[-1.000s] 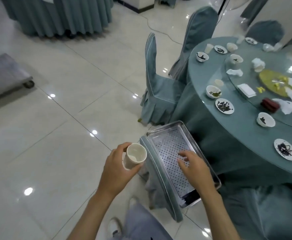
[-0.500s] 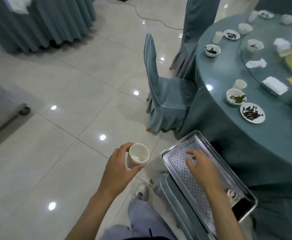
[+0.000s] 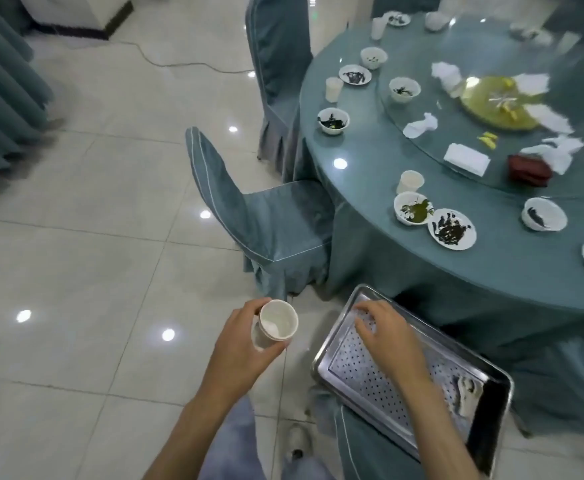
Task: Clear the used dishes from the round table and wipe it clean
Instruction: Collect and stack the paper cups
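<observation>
Near side first: the left hand [image 3: 238,344] wraps round a white cup [image 3: 278,322], mouth up, held over the floor [image 3: 75,237] just left of the tray [image 3: 321,358]. The right hand [image 3: 387,337] rests on the tray's perforated insert, fingers spread and loose, gripping nothing. Something pale lies at the tray's near right end, too blurred to name, possibly a dish.

The score, as I judge it: one cup in hand, the tray almost bare, so clearing has barely begun. On the table [image 3: 370,188] the lot waits. At the near edge stand a second cup [image 3: 410,181], a bowl [image 3: 412,207] and a plate [image 3: 451,228], with more bowls and plates right and far left. Napkins [image 3: 418,128] and a yellow dish [image 3: 498,105] sit on the glass turntable. No cloth in view, and wiping is not yet started.

Now the room to move. A chair [image 3: 276,220] stands out from the table's left edge, between the person and the far settings. The tray's far corner sits close to the hanging tablecloth. To the left the floor is wide open, though a cable [image 3: 179,64] trails across it far off.
</observation>
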A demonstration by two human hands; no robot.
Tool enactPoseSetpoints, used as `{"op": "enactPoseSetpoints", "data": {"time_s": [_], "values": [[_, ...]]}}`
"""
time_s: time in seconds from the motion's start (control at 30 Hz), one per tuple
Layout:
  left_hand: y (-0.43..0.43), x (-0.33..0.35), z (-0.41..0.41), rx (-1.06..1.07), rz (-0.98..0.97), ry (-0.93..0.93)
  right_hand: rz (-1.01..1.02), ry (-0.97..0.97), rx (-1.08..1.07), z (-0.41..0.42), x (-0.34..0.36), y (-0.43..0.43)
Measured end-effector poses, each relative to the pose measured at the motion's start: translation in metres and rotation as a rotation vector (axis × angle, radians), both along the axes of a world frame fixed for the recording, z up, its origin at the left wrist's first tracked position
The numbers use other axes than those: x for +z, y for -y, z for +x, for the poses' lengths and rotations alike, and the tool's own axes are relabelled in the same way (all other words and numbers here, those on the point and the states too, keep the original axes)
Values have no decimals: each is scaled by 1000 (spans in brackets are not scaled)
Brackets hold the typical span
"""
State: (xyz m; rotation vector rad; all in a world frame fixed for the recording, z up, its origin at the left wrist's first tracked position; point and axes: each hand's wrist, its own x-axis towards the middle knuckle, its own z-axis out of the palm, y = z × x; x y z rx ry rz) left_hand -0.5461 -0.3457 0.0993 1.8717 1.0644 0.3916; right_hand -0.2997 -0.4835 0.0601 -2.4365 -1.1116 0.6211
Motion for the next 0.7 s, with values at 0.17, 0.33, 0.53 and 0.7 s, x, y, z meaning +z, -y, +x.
{"op": "enactPoseSetpoints", "data": {"time_s": [0.17, 0.33, 0.53, 0.7], "values": [[-89, -3, 44, -184, 16, 52, -4, 83, -165, 12, 3, -43], [-158, 3, 84, -294, -9, 89, -18, 79, -306, 22, 19, -80], [-212, -1, 122, -422, -10, 66, -9, 85, -415, 59, 30, -124], [-260, -13, 182, -434, -16, 32, -30, 127, -454, 132, 9, -163]]}}
